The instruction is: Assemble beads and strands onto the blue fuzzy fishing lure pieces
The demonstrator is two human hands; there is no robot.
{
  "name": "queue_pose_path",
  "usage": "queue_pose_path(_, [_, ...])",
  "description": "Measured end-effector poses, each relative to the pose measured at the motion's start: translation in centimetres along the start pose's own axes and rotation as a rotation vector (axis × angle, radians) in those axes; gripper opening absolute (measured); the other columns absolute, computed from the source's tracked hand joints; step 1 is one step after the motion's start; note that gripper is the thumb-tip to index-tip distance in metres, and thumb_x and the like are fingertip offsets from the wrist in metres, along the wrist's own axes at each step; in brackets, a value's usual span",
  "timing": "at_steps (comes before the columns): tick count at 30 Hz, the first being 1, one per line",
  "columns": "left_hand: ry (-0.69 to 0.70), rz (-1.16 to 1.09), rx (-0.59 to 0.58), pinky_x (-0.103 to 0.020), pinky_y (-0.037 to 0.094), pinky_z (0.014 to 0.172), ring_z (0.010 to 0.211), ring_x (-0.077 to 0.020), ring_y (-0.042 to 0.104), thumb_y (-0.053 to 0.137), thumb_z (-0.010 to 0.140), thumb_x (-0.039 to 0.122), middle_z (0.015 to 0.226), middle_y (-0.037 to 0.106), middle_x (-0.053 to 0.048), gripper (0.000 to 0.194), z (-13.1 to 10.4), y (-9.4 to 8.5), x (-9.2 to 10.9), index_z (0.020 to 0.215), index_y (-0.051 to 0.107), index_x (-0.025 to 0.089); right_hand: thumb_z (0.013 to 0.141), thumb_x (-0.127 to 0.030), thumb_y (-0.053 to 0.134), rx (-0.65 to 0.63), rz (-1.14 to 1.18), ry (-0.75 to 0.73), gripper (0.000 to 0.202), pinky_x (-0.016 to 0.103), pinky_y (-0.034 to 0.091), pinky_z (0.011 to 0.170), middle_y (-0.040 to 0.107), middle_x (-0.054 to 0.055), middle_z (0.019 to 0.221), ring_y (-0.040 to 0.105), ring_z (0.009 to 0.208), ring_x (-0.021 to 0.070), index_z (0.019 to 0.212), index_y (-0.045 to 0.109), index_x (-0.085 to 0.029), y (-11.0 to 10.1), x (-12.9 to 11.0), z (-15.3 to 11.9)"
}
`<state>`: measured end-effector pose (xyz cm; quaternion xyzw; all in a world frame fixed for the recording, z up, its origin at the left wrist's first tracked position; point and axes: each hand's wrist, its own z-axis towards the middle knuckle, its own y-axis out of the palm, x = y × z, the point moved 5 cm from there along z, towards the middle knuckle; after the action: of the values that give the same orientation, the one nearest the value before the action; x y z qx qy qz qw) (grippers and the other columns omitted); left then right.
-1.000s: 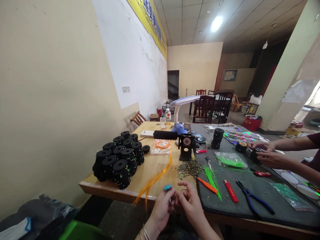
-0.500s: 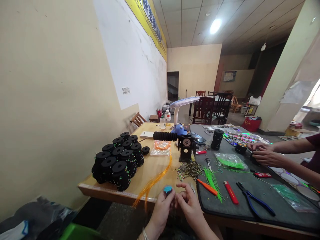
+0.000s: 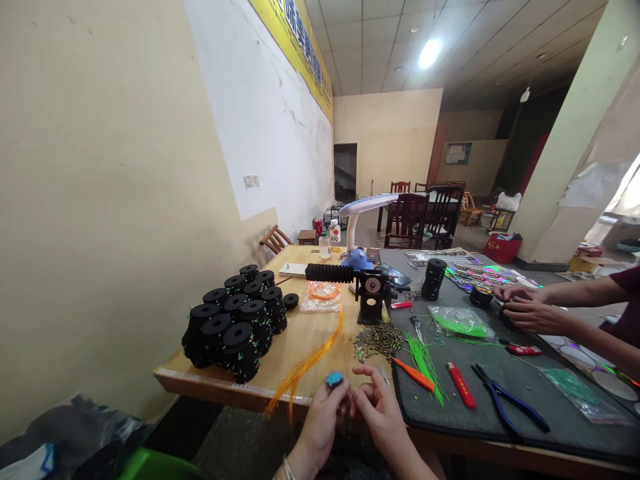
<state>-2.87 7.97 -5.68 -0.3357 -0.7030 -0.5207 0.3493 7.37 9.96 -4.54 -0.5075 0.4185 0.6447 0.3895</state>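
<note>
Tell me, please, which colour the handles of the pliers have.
The pliers' handles are dark blue, seen best in the head view.

Whatever the hands (image 3: 350, 403) pinch between their fingertips is too small to tell; the co-worker (image 3: 623, 300) is cut off at the right edge.

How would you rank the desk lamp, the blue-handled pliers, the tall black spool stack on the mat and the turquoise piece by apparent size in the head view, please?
1. Desk lamp and blue-handled pliers: too alike to rank, the pliers being nearer the camera.
2. Tall black spool stack.
3. Turquoise piece.
</note>
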Motion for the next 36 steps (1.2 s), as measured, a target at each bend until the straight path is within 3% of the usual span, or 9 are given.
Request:
queue_pose_path(12, [0.005,0.054,0.012,-0.020,0.021,0.044,0.046,-0.0062,0.034,0.083,0.056,0.050,0.050,0.046,0.008,0.046,0.2,-0.9,-0.6,0.066,0.054,0.016,0.077,-0.058,0.063,0.023,0.041,-0.018,0.051,0.022,0.039,0.051,0.052,-0.007,0.052,0.050,0.047,0.0111,0.106,0.048,-0.019,-0.2,0.4,0.4])
queue_pose_path(19, [0.058,-0.003,0.003,-0.023,0.042,0.059,0.062,-0.0134,0.055,0.088,0.052,0.041,0.062,0.062,0.003,0.039,-0.5,-0.1,0.5,0.070,0.064,0.015,0.077,-0.061,0.062,0.028,-0.002,-0.001,0.051,0.021,0.036,0.047,0.052,-0.006,0.053,0.047,0.046,0.0101,0.104,0.050,-0.020,-0.6,0.3,0.3])
queue_pose_path(30, [0.200,0.158,0.007,-0.028,0.048,0.072,0.069,-0.0173,0.060,0.086,0.056,0.044,0.068,0.070,-0.004,0.037,0.3,-0.9,0.3,0.070,0.071,0.013,0.081,-0.064,0.053,0.015,-0.030,-0.011,0.052,0.023,0.029,0.052,0.037,-0.008,0.057,0.035,0.052,0.0100,0.103,0.053,-0.018,-0.7,0.4,0.7])
queue_pose_path(33, [0.224,0.210,0.069,-0.026,0.047,0.063,0.061,-0.0152,0.056,0.082,0.059,0.049,0.061,0.064,-0.001,0.040,0.4,-0.9,0.7,0.071,0.069,0.013,0.082,-0.061,0.053,0.012,-0.124,-0.007,0.051,0.023,0.027,0.052,0.037,-0.007,0.060,0.034,0.054,0.0103,0.105,0.054,-0.016,-0.8,0.0,0.9])
queue_pose_path(36, [0.263,0.257,0.142,-0.025,0.043,0.053,0.050,-0.0126,0.049,0.077,0.063,0.053,0.051,0.054,0.004,0.041,0.8,-1.0,1.5,0.071,0.065,0.014,0.084,-0.051,0.053,-0.016,-0.327,-0.041,0.037,0.023,0.028,0.055,0.040,-0.006,0.060,0.037,0.056,0.0112,0.094,0.060,-0.016,-0.6,-0.4,1.1])
